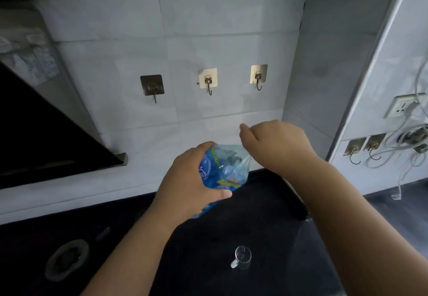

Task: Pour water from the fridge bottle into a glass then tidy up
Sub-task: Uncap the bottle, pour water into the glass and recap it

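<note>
A clear plastic water bottle (225, 168) with a blue label is held up above the black counter, its top end pointing away from me. My left hand (190, 184) grips its body around the label. My right hand (275, 144) is curled over the bottle's top end, which it hides; the cap does not show. A small clear glass (242, 256) with a handle stands upright on the counter below and nearer to me, apart from both hands.
The black counter (254, 214) runs along a white tiled wall with three stick-on hooks (208, 82). A black range hood (46, 133) juts out at left, a stove burner (67, 258) lies lower left. Sockets and hanging cables (405, 133) are at right.
</note>
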The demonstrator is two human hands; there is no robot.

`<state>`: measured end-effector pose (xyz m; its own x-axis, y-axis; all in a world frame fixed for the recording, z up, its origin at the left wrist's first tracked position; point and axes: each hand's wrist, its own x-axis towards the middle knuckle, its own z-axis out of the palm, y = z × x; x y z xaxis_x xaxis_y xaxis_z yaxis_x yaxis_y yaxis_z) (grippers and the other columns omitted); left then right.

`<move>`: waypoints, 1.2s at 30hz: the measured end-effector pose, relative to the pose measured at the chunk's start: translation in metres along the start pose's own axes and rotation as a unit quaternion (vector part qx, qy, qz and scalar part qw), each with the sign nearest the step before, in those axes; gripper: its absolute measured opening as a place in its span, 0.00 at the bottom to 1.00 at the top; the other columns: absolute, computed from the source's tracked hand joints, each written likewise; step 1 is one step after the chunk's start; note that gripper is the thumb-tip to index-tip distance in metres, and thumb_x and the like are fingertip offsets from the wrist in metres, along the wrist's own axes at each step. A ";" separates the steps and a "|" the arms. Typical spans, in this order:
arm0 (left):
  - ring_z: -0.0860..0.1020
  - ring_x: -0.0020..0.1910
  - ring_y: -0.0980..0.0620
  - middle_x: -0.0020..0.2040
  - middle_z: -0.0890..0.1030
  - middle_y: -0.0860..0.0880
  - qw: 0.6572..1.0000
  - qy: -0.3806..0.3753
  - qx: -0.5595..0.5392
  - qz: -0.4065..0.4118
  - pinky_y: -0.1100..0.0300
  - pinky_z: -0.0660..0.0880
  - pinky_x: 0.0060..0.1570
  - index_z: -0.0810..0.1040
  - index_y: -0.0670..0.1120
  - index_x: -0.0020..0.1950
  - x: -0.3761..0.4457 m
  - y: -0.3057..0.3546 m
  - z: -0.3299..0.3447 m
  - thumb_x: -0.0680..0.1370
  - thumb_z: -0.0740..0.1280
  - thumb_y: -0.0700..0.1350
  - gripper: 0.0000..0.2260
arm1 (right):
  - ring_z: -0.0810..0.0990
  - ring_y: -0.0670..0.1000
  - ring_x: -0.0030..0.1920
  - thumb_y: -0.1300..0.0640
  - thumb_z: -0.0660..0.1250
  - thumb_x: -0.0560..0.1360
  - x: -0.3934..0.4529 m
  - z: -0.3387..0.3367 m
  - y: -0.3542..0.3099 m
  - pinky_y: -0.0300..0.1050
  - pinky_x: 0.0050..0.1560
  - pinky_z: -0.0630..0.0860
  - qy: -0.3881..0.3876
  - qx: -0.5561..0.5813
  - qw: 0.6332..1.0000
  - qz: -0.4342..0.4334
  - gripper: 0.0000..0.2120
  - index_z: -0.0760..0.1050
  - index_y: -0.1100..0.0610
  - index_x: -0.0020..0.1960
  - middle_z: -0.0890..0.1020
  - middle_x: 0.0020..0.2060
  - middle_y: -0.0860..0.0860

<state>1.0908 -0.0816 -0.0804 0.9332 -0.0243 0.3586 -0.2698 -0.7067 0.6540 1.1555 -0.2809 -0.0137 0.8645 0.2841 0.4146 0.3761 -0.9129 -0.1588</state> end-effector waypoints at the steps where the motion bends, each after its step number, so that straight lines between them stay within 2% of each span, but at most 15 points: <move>1: 0.80 0.59 0.62 0.60 0.80 0.63 0.998 -0.030 -0.045 -0.016 0.55 0.78 0.62 0.71 0.68 0.67 0.000 -0.001 -0.004 0.60 0.86 0.54 0.40 | 0.75 0.57 0.31 0.43 0.47 0.85 -0.001 0.001 0.003 0.49 0.35 0.75 0.060 0.006 0.995 -0.078 0.28 0.67 0.55 0.31 0.73 0.26 0.50; 4: 0.82 0.60 0.58 0.62 0.83 0.58 0.988 -0.097 -0.114 -0.035 0.49 0.80 0.64 0.73 0.64 0.70 0.004 0.000 -0.011 0.60 0.88 0.47 0.43 | 0.70 0.53 0.28 0.45 0.50 0.85 -0.002 0.010 0.024 0.47 0.28 0.66 0.181 0.054 0.944 -0.272 0.22 0.64 0.50 0.33 0.68 0.26 0.46; 6: 0.83 0.59 0.59 0.61 0.83 0.59 0.991 -0.077 -0.107 -0.036 0.50 0.80 0.63 0.74 0.64 0.69 0.007 0.006 -0.004 0.60 0.88 0.46 0.42 | 0.71 0.51 0.33 0.42 0.50 0.85 0.001 0.015 0.037 0.48 0.32 0.67 0.158 0.092 0.940 -0.288 0.22 0.67 0.51 0.37 0.71 0.30 0.46; 8: 0.81 0.58 0.63 0.60 0.80 0.65 0.997 -0.024 -0.065 -0.035 0.57 0.79 0.60 0.73 0.70 0.65 0.009 0.013 0.010 0.59 0.87 0.49 0.41 | 0.74 0.50 0.36 0.37 0.49 0.83 0.005 0.017 0.044 0.49 0.36 0.70 0.053 0.138 0.968 -0.204 0.22 0.66 0.50 0.40 0.74 0.33 0.46; 10: 0.78 0.57 0.66 0.57 0.77 0.70 0.999 0.022 -0.002 -0.032 0.63 0.77 0.57 0.70 0.75 0.61 0.012 0.019 0.025 0.59 0.86 0.53 0.39 | 0.78 0.51 0.41 0.31 0.48 0.81 0.013 0.013 0.053 0.50 0.44 0.74 -0.107 0.159 0.980 -0.048 0.27 0.70 0.52 0.42 0.78 0.37 0.47; 12: 0.77 0.58 0.62 0.56 0.77 0.69 0.998 0.036 0.039 -0.037 0.58 0.78 0.58 0.69 0.73 0.64 0.018 0.024 0.036 0.58 0.84 0.56 0.39 | 0.79 0.53 0.45 0.29 0.46 0.80 0.019 0.011 0.060 0.51 0.49 0.75 -0.182 0.125 0.975 0.020 0.33 0.76 0.53 0.42 0.80 0.41 0.49; 13: 0.77 0.58 0.62 0.56 0.77 0.67 0.998 0.038 0.039 -0.042 0.58 0.78 0.58 0.70 0.70 0.65 0.020 0.026 0.041 0.59 0.84 0.56 0.39 | 0.79 0.53 0.44 0.30 0.45 0.81 0.021 0.009 0.062 0.51 0.48 0.75 -0.176 0.109 0.978 0.025 0.34 0.76 0.55 0.41 0.80 0.40 0.51; 15: 0.77 0.57 0.66 0.56 0.77 0.68 0.998 0.040 0.007 -0.050 0.67 0.76 0.55 0.71 0.71 0.62 0.024 0.035 0.046 0.60 0.86 0.53 0.37 | 0.79 0.54 0.39 0.32 0.46 0.82 0.023 0.005 0.067 0.50 0.44 0.77 -0.123 0.112 0.986 -0.003 0.34 0.73 0.57 0.38 0.80 0.36 0.52; 17: 0.77 0.56 0.69 0.55 0.77 0.70 0.997 0.042 -0.020 -0.057 0.73 0.74 0.52 0.71 0.72 0.60 0.029 0.046 0.051 0.60 0.87 0.51 0.37 | 0.77 0.54 0.35 0.33 0.46 0.82 0.024 0.003 0.079 0.50 0.39 0.75 -0.051 0.126 0.988 -0.078 0.31 0.69 0.55 0.36 0.78 0.32 0.51; 19: 0.79 0.58 0.66 0.57 0.78 0.69 0.997 0.042 -0.024 -0.063 0.68 0.76 0.56 0.72 0.70 0.64 0.033 0.053 0.055 0.60 0.87 0.51 0.39 | 0.75 0.50 0.33 0.33 0.45 0.81 0.026 0.002 0.097 0.50 0.36 0.72 -0.009 0.149 0.972 -0.179 0.28 0.67 0.52 0.37 0.75 0.31 0.49; 21: 0.79 0.58 0.64 0.59 0.79 0.66 0.997 0.046 -0.017 -0.067 0.62 0.77 0.58 0.72 0.68 0.66 0.036 0.061 0.060 0.60 0.87 0.51 0.41 | 0.74 0.47 0.33 0.33 0.46 0.81 0.030 0.002 0.115 0.47 0.35 0.70 -0.019 0.180 0.954 -0.239 0.24 0.67 0.50 0.42 0.73 0.33 0.46; 24: 0.79 0.58 0.65 0.58 0.79 0.67 0.995 0.069 -0.006 -0.067 0.62 0.78 0.58 0.72 0.68 0.66 0.038 0.068 0.069 0.60 0.87 0.51 0.40 | 0.75 0.45 0.37 0.33 0.50 0.80 0.035 0.003 0.131 0.42 0.37 0.69 -0.071 0.233 0.938 -0.247 0.20 0.67 0.48 0.49 0.73 0.39 0.43; 27: 0.77 0.57 0.70 0.56 0.75 0.74 0.993 0.095 -0.002 -0.073 0.72 0.73 0.53 0.71 0.72 0.61 0.037 0.072 0.079 0.60 0.87 0.50 0.39 | 0.77 0.44 0.44 0.40 0.57 0.84 0.037 0.004 0.139 0.35 0.43 0.72 -0.115 0.315 0.913 -0.232 0.12 0.70 0.48 0.58 0.74 0.48 0.40; 29: 0.77 0.56 0.70 0.55 0.74 0.76 0.992 0.099 -0.002 -0.080 0.73 0.72 0.51 0.70 0.72 0.59 0.036 0.071 0.084 0.60 0.88 0.49 0.38 | 0.77 0.47 0.46 0.48 0.61 0.84 0.036 0.003 0.142 0.34 0.48 0.74 -0.136 0.362 0.893 -0.231 0.07 0.72 0.45 0.62 0.74 0.52 0.41; 36: 0.78 0.56 0.69 0.56 0.76 0.74 0.991 0.099 -0.007 -0.093 0.70 0.74 0.51 0.71 0.72 0.58 0.035 0.074 0.094 0.61 0.87 0.49 0.36 | 0.78 0.46 0.51 0.65 0.69 0.74 0.037 0.002 0.142 0.34 0.47 0.75 -0.133 0.428 0.867 -0.217 0.13 0.80 0.48 0.52 0.77 0.53 0.44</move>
<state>1.1259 -0.2013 -0.0821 0.9024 0.2453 0.3543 -0.1027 -0.6761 0.7296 1.2413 -0.3991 -0.0230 0.5835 0.7074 0.3990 0.6968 -0.1836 -0.6933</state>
